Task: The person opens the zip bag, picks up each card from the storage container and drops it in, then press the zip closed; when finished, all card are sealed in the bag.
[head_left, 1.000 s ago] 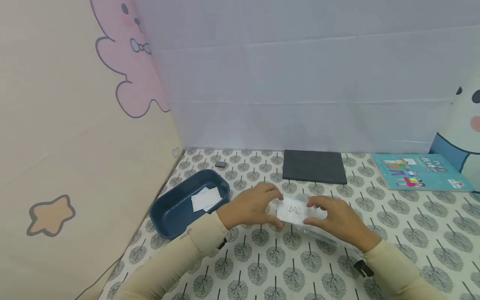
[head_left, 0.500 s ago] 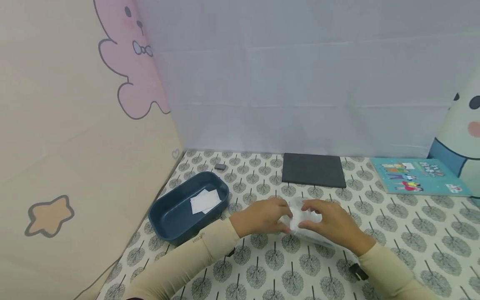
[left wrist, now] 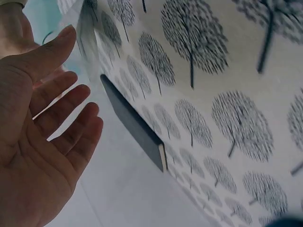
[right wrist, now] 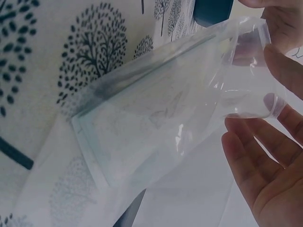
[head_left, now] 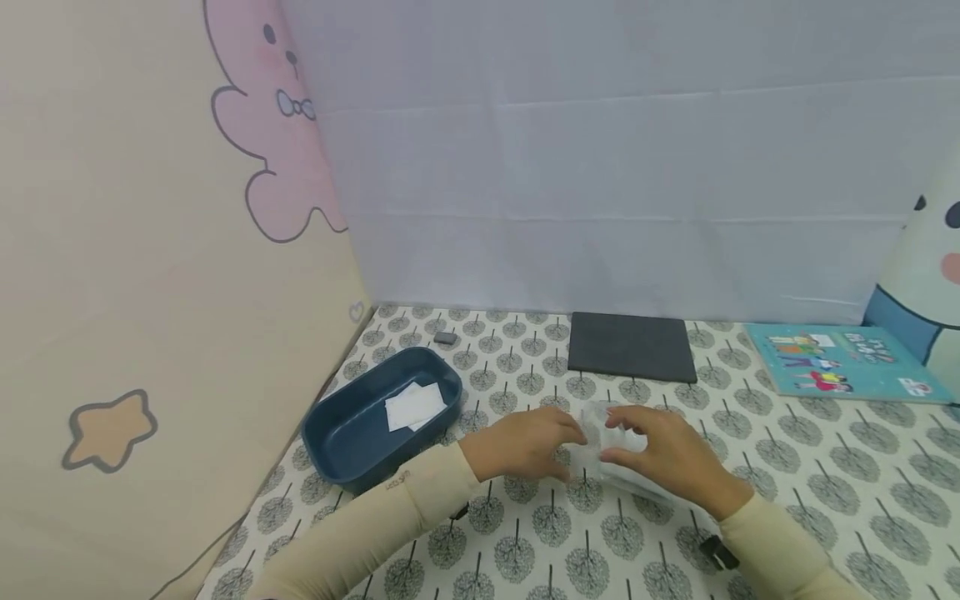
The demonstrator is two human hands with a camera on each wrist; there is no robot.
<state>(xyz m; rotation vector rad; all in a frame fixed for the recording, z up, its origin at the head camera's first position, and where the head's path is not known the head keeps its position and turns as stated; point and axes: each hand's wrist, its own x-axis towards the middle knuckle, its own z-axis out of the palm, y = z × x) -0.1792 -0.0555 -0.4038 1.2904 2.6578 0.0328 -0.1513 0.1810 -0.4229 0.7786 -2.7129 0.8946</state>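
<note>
A clear plastic bag point(right wrist: 156, 109) with a pale, flat stack inside slants close over the patterned tablecloth. My right hand point(head_left: 671, 454) grips the bag near its mouth, thumb at one edge and fingertips at the other, as the right wrist view shows. Across from it, my left hand point(head_left: 521, 446) has its fingers loosely spread toward the bag's mouth. In the left wrist view, nothing lies between the left thumb and fingers point(left wrist: 71, 104). From the head view, my right hand covers part of the bag.
On the left stands a dark blue bin point(head_left: 341, 437) with white paper squares point(head_left: 414, 406) in it. A small grey block point(head_left: 445, 338) lies behind the bin. Toward the back are a black flat book point(head_left: 632, 347) and a turquoise picture book point(head_left: 847, 360).
A white printed sheet between my hands has slid into the bag and no longer shows between them. My left hand has moved right toward the bag's mouth, then slightly back.
</note>
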